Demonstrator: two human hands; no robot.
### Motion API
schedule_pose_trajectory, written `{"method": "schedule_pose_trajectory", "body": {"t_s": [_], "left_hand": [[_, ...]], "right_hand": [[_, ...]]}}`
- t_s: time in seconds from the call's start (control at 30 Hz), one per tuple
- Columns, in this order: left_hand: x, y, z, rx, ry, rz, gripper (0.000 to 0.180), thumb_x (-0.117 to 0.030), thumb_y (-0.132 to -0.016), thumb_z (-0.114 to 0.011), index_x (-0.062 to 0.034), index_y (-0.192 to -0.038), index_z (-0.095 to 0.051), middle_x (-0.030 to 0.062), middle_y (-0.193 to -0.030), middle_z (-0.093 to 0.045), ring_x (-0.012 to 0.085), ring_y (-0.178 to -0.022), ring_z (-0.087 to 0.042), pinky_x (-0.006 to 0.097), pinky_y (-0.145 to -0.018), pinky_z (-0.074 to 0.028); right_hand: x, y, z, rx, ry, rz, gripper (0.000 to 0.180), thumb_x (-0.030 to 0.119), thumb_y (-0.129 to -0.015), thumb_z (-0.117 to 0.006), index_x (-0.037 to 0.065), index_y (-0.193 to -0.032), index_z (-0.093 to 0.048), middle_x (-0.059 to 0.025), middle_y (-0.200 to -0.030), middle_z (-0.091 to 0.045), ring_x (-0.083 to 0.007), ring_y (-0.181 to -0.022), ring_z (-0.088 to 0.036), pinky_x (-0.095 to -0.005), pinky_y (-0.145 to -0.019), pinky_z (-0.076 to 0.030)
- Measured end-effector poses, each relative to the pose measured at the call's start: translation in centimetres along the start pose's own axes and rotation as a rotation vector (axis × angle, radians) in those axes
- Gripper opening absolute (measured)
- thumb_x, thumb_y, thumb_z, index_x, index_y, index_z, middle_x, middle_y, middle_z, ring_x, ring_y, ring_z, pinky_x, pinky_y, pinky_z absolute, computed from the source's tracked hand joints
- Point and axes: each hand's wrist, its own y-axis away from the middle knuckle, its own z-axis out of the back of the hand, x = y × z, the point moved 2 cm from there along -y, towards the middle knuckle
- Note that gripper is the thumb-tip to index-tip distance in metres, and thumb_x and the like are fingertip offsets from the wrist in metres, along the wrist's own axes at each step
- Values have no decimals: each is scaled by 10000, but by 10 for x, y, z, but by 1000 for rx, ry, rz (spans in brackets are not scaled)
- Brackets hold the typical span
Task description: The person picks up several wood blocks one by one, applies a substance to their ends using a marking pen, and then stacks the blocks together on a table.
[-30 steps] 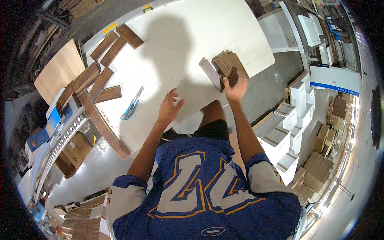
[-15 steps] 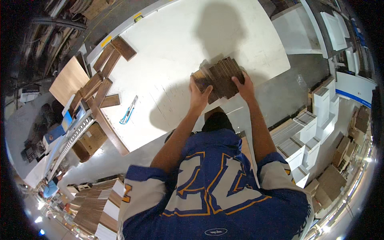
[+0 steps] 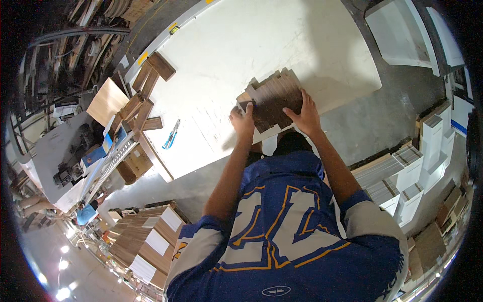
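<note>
A bundle of brown wooden strips [image 3: 274, 103], packed side by side with uneven ends, sits at the near edge of the white tabletop [image 3: 226, 55]. My left hand [image 3: 243, 122] grips its left end, with the thumb laid over the top. At the right end, my right hand [image 3: 305, 117] presses with thumb and fingers apart along the side. The bundle is held between both hands. Whether its underside touches the table cannot be made out. A blue utility knife [image 3: 171, 135] lies on the table to the left.
Loose brown wood pieces [image 3: 142, 115] are heaped along the table's left edge, beside a light wooden panel [image 3: 107, 100]. A small yellow level [image 3: 174, 28] lies at the far edge. White boxes [image 3: 408, 163] stand at the right, and stacked boards [image 3: 146, 234] at the lower left.
The bundle now shows a broader dark face toward me, and my hands have shifted their grip at its ends. My view has turned, and my head's shadow has moved right.
</note>
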Motion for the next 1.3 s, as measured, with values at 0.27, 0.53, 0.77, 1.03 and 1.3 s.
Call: {"method": "schedule_pose_trajectory", "body": {"t_s": [0.27, 0.53, 0.77, 1.03, 1.3], "left_hand": [[-115, 41, -35, 62, -360, -686, 779, -422, -985, -747, 66, -1516, -452, 312, -1472, -508, 476, -1379, -481, 562, -1160, -387], [-134, 5, -72, 438, -777, -543, 828, -704, -990, -593, -163, -1606, -478, 245, -1573, -511, 453, -1479, -441, 585, -1214, -351], [-108, -17, -82, 527, -807, -600, 731, -656, -1035, -546, -230, -1623, -464, 227, -1640, -440, 416, -1548, -370, 557, -1262, -299], [-135, -12, -63, 534, -618, -460, 668, -511, -1062, -563, -103, -1585, -487, 228, -1611, -475, 431, -1492, -437, 524, -1226, -361], [-97, -3, -16, -5, -515, -445, 745, -395, -963, -748, 15, -1528, -488, 304, -1467, -509, 464, -1374, -494, 556, -1141, -423]], "right_hand": [[-22, 37, 6, -161, -306, -115, 968, 532, -973, -743, -38, -1618, -301, -276, -1614, -401, -417, -1511, -382, -517, -1232, -341], [-17, 69, -1, -214, -1432, -659, 973, 546, -984, -716, 177, -1702, -173, -138, -1735, -238, -301, -1597, -256, -553, -1271, -257], [29, 54, 6, -115, -1601, -698, 981, 567, -1015, -648, 195, -1729, -86, -88, -1766, -150, -268, -1622, -157, -574, -1277, -221], [22, 50, -1, -286, -370, -320, 1141, 623, -882, -786, 137, -1711, -173, -242, -1750, -94, -460, -1607, -124, -647, -1266, -194], [68, 22, 10, -99, 184, 90, 1370, 606, -640, -942, 185, -1712, -200, -241, -1761, -62, -528, -1605, -74, -758, -1224, -163]]}}
